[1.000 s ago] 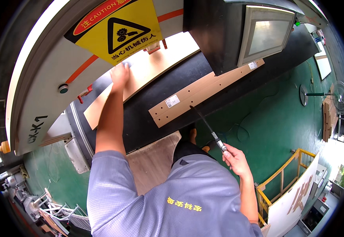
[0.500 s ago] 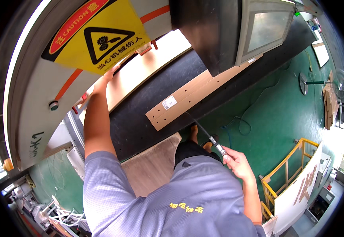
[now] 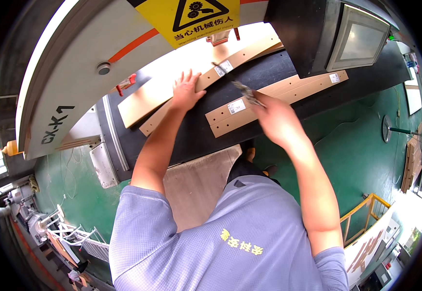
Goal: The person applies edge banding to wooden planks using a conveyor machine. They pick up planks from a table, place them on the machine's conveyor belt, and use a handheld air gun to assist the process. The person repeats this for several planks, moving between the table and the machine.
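Left hand flat on a wood strip, right hand bringing a thin tool in over the black bench.

Left hand [image 3: 186, 92], fingers spread wide, presses the long pale wooden strip [image 3: 206, 77] lying at 12 o'clock on the black machine bench [image 3: 182, 138]. Right hand [image 3: 276, 121], motion-blurred, is closed round a slim metal-tipped tool [image 3: 242, 88] whose tip points to 11 o'clock, near the strip's white rectangular label [image 3: 224, 68]. Judgement: keep the palm down firmly so the strip can't slide, and keep the tool tip clear of the fingers. A second pale drilled wooden board [image 3: 274, 102] lies at 1 o'clock with white labels. Yellow triangle-marked warning sign [image 3: 194, 17] hangs at 12; grey screen [image 3: 361, 41] at 2.
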Motion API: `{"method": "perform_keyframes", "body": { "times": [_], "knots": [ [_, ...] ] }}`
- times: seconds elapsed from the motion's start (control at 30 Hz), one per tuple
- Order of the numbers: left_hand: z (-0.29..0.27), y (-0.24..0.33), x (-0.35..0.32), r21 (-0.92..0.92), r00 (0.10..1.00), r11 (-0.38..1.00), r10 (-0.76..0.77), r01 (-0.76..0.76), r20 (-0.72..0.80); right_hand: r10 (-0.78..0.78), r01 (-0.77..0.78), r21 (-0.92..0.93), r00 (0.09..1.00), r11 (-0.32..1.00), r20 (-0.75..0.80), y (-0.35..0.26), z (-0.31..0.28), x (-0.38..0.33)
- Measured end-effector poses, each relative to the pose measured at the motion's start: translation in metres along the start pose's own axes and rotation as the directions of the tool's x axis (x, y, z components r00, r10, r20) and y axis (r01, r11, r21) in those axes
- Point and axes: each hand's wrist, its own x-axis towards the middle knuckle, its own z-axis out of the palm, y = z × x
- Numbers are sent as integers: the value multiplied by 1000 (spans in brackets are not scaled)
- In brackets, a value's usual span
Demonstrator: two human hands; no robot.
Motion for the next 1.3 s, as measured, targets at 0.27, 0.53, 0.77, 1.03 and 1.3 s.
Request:
{"method": "perform_keyframes", "body": {
  "times": [0.27, 0.53, 0.77, 1.03, 1.3],
  "knots": [
    [19, -9, -17, -25, 999, 1000, -15, 14, -36, -145, 169, -71, 954, 983, 262, -70, 32, 15],
    [-52, -14, -52, -309, 973, 926, -181, 218, 145, 260, -271, 174, 962, 947, 86, 22, -54, -27],
    [1, 18, -68, -797, 821, 285, -402, 533, 405, 364, -444, 289, 885, 848, 291, 50, -46, -70],
    [99, 64, -40, -959, 620, 136, -783, 248, 49, 318, -418, 343, 895, 841, 312, 57, -45, -107],
    [36, 97, -14, -736, 703, -179, -218, 654, 677, 395, -488, 348, 867, 801, 304, 76, -55, -142]
  ]
}}
